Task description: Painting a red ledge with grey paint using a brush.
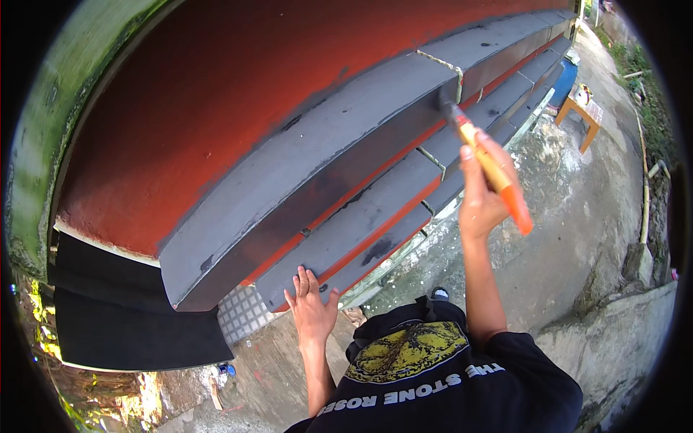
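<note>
1. Grey is spread over the top of the upper ledge (310, 141), which is run from the lower left to the upper right of the frame beneath a red wall (238, 94)

2. The paintbrush (498, 175) is found right of centre, its yellow and orange handle gripped by the fingers of the right hand (482, 198); its bristles (449, 105) are blurred, but seem to be laid on the dark front face (354, 166) of that ledge, just beside a pale joint (437, 58)

3. Nothing is grasped by the left hand (312, 310); its fingers are spread and rested on the near end of the lower ledge (382, 198), low in the centre of the frame

4. For an even coat, long strokes are best drawn along the front face, with light pressure and the handle tilted

5. At the joint, bristle tips should probably be worked into the edges gently, so that paint is not piled up there

6. Care is called for near the red band (382, 229) below, since stray grey would easily be shown on it; smudges are already seen along the wall's lower edge

7. Wet paint, if any lies under the left hand, could be marked by the fingers, so a dry spot should be chosen for support
</note>
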`<state>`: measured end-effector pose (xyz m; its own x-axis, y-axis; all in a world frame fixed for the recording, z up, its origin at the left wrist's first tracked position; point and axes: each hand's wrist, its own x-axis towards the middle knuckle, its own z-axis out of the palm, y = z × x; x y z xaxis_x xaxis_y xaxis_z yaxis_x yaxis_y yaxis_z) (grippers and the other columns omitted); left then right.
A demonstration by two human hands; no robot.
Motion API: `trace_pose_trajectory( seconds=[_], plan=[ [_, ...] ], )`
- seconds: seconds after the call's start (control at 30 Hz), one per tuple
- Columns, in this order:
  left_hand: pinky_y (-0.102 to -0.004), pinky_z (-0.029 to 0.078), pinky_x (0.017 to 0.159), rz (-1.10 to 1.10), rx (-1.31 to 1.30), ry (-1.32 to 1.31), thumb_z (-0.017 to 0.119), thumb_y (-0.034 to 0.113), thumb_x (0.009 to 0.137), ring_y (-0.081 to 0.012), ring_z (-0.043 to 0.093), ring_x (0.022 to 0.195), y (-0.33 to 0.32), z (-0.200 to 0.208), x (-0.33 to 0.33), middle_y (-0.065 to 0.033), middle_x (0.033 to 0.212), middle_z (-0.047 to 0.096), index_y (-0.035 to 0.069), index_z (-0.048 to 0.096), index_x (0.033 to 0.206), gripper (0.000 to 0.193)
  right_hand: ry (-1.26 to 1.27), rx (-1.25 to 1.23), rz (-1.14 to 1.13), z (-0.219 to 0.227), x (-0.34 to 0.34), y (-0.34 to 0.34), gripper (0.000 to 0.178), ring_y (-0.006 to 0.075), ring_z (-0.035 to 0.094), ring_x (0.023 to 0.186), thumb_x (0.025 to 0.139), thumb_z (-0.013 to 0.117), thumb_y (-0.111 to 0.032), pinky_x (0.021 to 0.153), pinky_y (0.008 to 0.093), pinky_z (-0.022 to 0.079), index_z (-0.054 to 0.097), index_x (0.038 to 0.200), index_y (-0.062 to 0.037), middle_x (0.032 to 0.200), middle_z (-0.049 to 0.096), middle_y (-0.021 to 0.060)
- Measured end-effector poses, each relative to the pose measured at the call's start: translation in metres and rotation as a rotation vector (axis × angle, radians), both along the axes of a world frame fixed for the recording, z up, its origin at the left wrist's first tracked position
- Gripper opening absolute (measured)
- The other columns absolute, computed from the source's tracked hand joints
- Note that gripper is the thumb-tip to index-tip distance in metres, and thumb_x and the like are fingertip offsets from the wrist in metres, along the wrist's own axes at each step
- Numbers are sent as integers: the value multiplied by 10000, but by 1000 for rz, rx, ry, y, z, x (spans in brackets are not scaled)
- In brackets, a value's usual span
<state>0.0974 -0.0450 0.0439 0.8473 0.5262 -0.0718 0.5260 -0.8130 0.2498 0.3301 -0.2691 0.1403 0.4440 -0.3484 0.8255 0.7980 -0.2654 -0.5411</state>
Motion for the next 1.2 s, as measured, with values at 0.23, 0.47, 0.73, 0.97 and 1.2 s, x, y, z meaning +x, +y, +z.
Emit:
trace_pose_trajectory(
  seconds=[0.23,0.47,0.73,0.97,1.2],
  plan=[
    [-579,159,1208,4,-4,-82,654,315,916,-368,328,1469,7,-3,-13,-214,1588,335,-49,429,1461,692,-208,-61,391,13,-58,19,281,268,703,881,811,697,85,768,331,578,639,1085,66,1042,694,222],
    [-543,161,1219,110,-68,-309,645,258,936,-340,375,1450,32,-4,-45,-177,1542,429,-5,529,1404,549,71,167,66,6,-38,25,204,214,684,865,867,701,52,698,286,578,647,1064,45,1112,690,195],
    [-559,177,1213,123,-24,-262,650,223,929,-333,385,1445,48,-14,-74,-137,1550,431,8,523,1414,545,-160,-186,397,23,-146,90,207,257,723,838,709,759,60,699,324,609,720,900,-12,915,715,121],
    [-571,193,1204,102,-60,-276,653,217,918,-347,367,1452,49,-12,-73,-141,1556,421,-5,518,1414,560,-276,-229,691,9,-168,112,266,292,724,799,709,762,103,694,345,624,676,939,2,980,686,192],
    [-582,191,1201,80,-55,-297,662,206,906,-352,365,1452,51,-18,-75,-154,1551,425,-16,511,1415,575,-40,97,288,1,-100,74,212,227,680,824,858,654,88,598,263,563,634,1065,50,1114,673,232]
  ],
)
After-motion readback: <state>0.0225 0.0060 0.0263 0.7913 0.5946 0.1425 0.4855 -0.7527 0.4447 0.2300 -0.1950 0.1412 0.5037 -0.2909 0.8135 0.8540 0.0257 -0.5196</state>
